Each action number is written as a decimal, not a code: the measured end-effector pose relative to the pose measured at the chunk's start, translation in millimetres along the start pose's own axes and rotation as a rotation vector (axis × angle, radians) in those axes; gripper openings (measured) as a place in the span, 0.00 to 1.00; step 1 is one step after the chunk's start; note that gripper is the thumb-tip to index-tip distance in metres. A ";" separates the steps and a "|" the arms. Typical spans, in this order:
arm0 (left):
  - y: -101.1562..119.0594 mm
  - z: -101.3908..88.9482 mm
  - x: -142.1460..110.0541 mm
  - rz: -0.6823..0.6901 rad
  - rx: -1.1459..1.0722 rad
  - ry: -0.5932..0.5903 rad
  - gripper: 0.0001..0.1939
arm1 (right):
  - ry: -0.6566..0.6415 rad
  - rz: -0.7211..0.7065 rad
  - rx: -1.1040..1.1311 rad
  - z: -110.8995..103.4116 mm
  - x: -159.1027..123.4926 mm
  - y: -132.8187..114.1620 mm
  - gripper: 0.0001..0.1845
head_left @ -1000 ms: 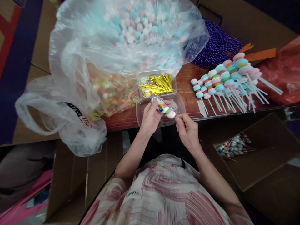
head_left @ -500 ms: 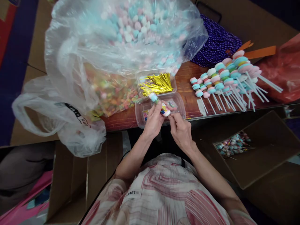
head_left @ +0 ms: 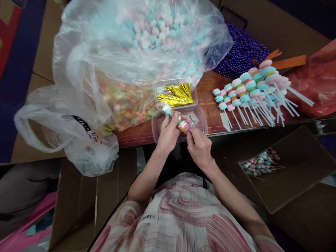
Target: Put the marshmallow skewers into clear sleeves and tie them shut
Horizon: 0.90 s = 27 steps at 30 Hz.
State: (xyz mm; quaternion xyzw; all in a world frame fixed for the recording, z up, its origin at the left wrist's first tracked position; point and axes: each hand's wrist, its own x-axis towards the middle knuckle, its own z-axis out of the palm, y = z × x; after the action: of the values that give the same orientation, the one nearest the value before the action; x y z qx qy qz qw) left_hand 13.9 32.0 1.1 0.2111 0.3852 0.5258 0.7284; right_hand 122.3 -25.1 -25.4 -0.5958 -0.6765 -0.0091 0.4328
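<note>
My left hand (head_left: 170, 133) is closed around a marshmallow skewer (head_left: 184, 126), which slants over a clear plastic tub (head_left: 202, 120). The skewer shows pastel pieces and a clear printed wrapper. My right hand (head_left: 201, 145) pinches its lower end, where the stick itself is hidden by the fingers. Just beyond, a second tub (head_left: 195, 91) holds gold twist ties (head_left: 177, 94). A small printed packet (head_left: 193, 120) lies in the nearer tub, partly behind my left fingers.
Many marshmallow skewers (head_left: 250, 87) lie in rows on the right of the table (head_left: 206, 84). Big clear bags (head_left: 86, 59) of marshmallows and gummy candy fill the left and back. Wrapped skewers (head_left: 261, 162) sit in a cardboard box (head_left: 294, 171) below right. Purple dotted cloth (head_left: 241, 49) is behind.
My right hand has moved left, closer to my left hand. The skewer has slid into the printed wrapper, and its upper end now sticks out beyond my left thumb.
</note>
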 end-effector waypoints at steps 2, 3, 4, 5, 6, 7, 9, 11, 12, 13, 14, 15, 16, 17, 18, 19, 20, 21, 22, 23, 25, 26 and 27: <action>-5.7 4.1 -4.1 0.008 -0.013 -0.016 0.15 | 0.025 0.000 -0.007 4.5 1.5 -2.0 0.14; -7.9 5.7 -5.8 0.011 -0.021 -0.025 0.15 | 0.024 0.011 0.011 4.4 2.7 -3.1 0.14; -9.1 6.7 -6.8 0.010 -0.029 -0.032 0.14 | 0.009 0.030 0.042 2.3 3.8 -4.2 0.13; -9.2 7.2 -7.1 0.006 -0.038 -0.034 0.13 | -0.017 0.055 0.082 -2.0 4.8 -5.1 0.13; -8.1 7.1 -6.6 0.004 -0.047 -0.029 0.13 | -0.050 0.085 0.127 -8.1 5.4 -5.7 0.12; -6.1 6.5 -5.6 0.006 -0.058 -0.021 0.12 | -0.087 0.121 0.174 -15.5 5.6 -6.0 0.11; -0.8 4.7 -3.1 0.022 -0.077 -0.015 0.11 | -0.186 0.212 0.264 -30.9 4.8 -5.8 0.08; 3.2 3.1 -2.2 0.030 -0.081 -0.043 0.11 | -0.275 0.308 0.335 -42.0 3.1 -5.3 0.09; 3.9 2.6 -2.6 0.021 -0.076 -0.067 0.11 | -0.295 0.335 0.353 -44.7 2.3 -5.3 0.10; 3.7 2.3 -3.6 0.007 -0.069 -0.091 0.12 | -0.294 0.339 0.359 -45.3 1.8 -5.7 0.10; 2.6 2.1 -4.8 -0.007 -0.064 -0.109 0.12 | -0.277 0.322 0.356 -44.1 1.6 -6.5 0.10; 1.1 1.9 -6.2 -0.017 -0.061 -0.120 0.13 | -0.252 0.292 0.345 -41.4 1.8 -7.5 0.10; -0.6 1.7 -7.6 -0.021 -0.061 -0.126 0.13 | -0.230 0.258 0.332 -37.8 2.4 -8.8 0.10; -2.2 1.4 -8.7 -0.019 -0.064 -0.128 0.14 | -0.215 0.228 0.323 -33.7 3.2 -10.1 0.10; -3.3 0.9 -9.5 -0.013 -0.066 -0.126 0.14 | -0.203 0.206 0.316 -29.6 4.3 -11.3 0.10; -3.7 0.2 -10.1 -0.006 -0.067 -0.124 0.14 | -0.190 0.189 0.311 -25.8 5.4 -12.5 0.10; -3.3 -0.6 -10.3 0.001 -0.066 -0.121 0.14 | -0.181 0.176 0.309 -22.5 6.6 -13.6 0.10; -2.3 -1.7 -10.4 0.008 -0.062 -0.115 0.14 | -0.177 0.168 0.315 -19.8 7.8 -14.7 0.10; -0.8 -2.9 -10.5 0.015 -0.056 -0.108 0.14 | -0.183 0.170 0.331 -17.9 9.0 -15.8 0.11; 1.0 -4.2 -10.5 0.024 -0.048 -0.103 0.15 | -0.198 0.186 0.356 -16.6 10.3 -17.1 0.11; 4.1 -7.1 -11.0 0.043 -0.029 -0.099 0.16 | -0.253 0.261 0.434 -15.0 13.9 -20.3 0.11; 5.2 -8.6 -11.5 0.058 -0.020 -0.099 0.17 | -0.283 0.316 0.482 -14.0 16.3 -22.0 0.10; 6.0 -10.0 -12.3 0.078 -0.008 -0.098 0.18 | -0.312 0.375 0.535 -12.5 19.2 -23.9 0.09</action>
State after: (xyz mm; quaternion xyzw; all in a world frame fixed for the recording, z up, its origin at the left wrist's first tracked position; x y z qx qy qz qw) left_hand 0.6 21.8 3.3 0.2486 0.3384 0.5443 0.7262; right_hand 111.7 -23.3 5.9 -0.5692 -0.5919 0.3388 0.4592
